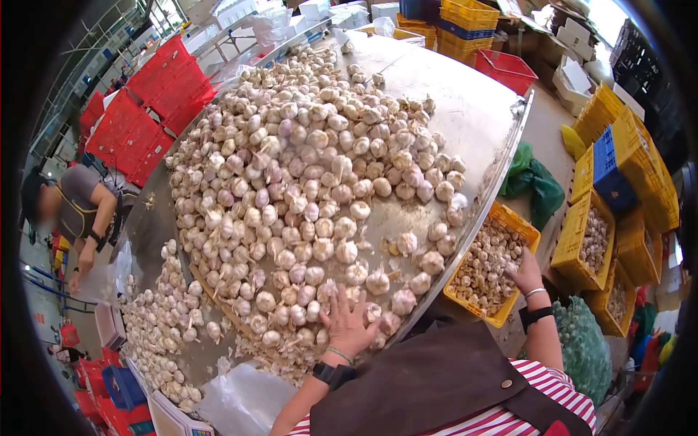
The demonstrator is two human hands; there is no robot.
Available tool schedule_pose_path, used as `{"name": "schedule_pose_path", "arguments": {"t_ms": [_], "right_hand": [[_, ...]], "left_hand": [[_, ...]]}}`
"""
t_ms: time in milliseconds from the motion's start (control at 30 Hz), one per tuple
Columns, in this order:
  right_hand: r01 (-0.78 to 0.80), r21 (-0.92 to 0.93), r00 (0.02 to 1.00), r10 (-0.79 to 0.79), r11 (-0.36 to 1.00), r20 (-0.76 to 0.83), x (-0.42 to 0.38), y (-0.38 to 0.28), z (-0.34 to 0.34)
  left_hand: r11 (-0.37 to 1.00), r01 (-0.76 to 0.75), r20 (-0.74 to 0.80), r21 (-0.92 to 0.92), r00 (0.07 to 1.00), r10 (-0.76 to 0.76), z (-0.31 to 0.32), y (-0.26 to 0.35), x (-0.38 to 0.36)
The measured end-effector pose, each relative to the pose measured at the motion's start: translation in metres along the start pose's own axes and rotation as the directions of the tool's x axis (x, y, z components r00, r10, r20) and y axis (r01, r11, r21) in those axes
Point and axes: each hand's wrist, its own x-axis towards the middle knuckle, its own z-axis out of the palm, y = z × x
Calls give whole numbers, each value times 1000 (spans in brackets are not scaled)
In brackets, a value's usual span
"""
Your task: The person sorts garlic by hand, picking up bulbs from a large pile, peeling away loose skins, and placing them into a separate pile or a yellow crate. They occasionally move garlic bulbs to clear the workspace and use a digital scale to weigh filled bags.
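A large heap of whitish, purple-tinged garlic bulbs [291,196] covers much of the metal table [451,80]. My left hand [350,325] rests at the near edge of the heap, palm down with fingers spread, touching bulbs. One bulb [372,312] lies against its fingertips. To the right, beside the table, stands a yellow crate [502,318] partly filled with smaller garlic [486,265]. Over that crate's right side is my right hand [528,276], thumb and fingers apart; no bulb can be made out clearly in its grasp.
A raised metal rim [502,163] separates the table from the yellow crate. More yellow crates [582,236] of garlic stand at right, near a green mesh sack [582,345]. Across the table at left, a person [80,207] works beside more bulbs [163,312]. Clear plastic [247,400] lies in front.
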Motion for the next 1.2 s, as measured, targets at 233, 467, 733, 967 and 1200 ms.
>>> {"name": "schedule_pose_path", "arguments": {"t_ms": [233,467,733,967,1200], "right_hand": [[358,339,928,-371,870,-28,198,-131,-44],[371,239,811,-438,897,387,361,-264,36],[555,27,658,-458,832,598,302,-320,58],[667,412,156,-657,621,738,141,-344,73],[535,680,-121,-751,501,649,182,-397,33]], "left_hand": [[944,326,-156,47,936,-316,-8,-1,58],[813,581,-180,-26,797,-576,-25,-32,70],[769,640,-235,-17,745,-625,-27,-84,74],[800,599,-256,-39,768,-588,-26,-91,72],[823,568,-326,-10,776,-540,-18,-99,68]]}}
